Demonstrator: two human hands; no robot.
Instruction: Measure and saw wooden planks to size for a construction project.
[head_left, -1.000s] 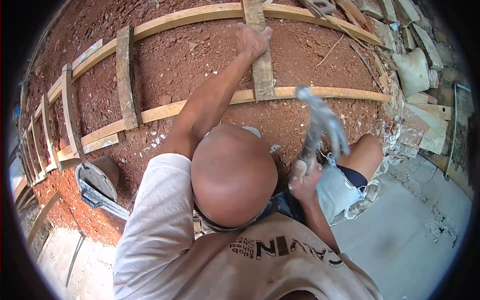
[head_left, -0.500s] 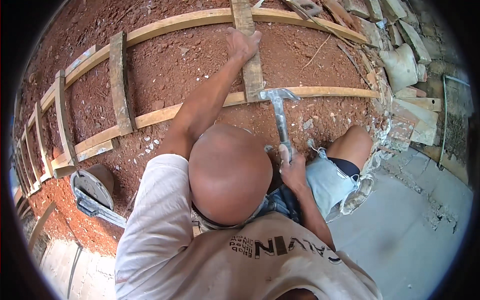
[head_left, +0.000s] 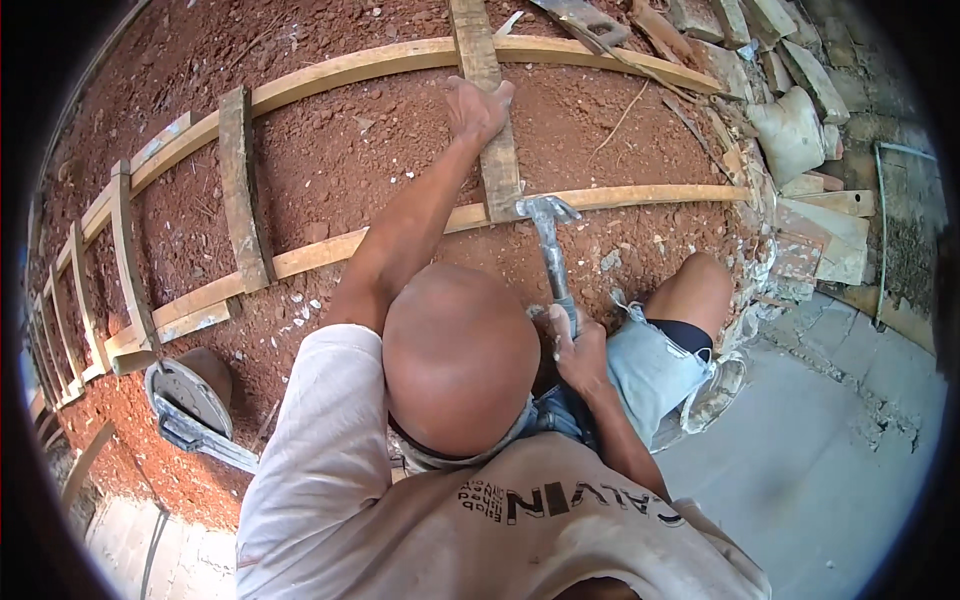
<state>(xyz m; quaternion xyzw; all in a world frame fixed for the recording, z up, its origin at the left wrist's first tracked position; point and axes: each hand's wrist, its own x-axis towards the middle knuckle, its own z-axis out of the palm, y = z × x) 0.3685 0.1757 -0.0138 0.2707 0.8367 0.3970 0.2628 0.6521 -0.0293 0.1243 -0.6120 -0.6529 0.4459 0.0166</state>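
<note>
My left hand [head_left: 478, 110] is closed around a rough wooden slat [head_left: 499, 172] that lies crosswise over two long wooden rails. The fingers wrap over it just below the far rail [head_left: 370, 68]. My right hand [head_left: 580, 348] grips the handle of a claw hammer [head_left: 553, 255], whose metal head sits beside the slat's near end, at the near rail [head_left: 640, 194]. Whether the hammer face touches the slat, I cannot tell. Both rails and their other crosspieces [head_left: 243, 190] form a ladder-like frame on red soil [head_left: 330, 150].
At the left stands a bucket [head_left: 205, 370] with a grey-smeared trowel or float [head_left: 205, 440] across it. A handsaw [head_left: 585, 22] lies beyond the far rail. Broken slabs and bricks [head_left: 820, 80] pile up at the right, beside a grey concrete floor [head_left: 800, 460].
The view has tilted, so the frame and both hands sit lower in the picture. My grips on the slat and hammer are the same, and the hammer head stays by the slat's end.
</note>
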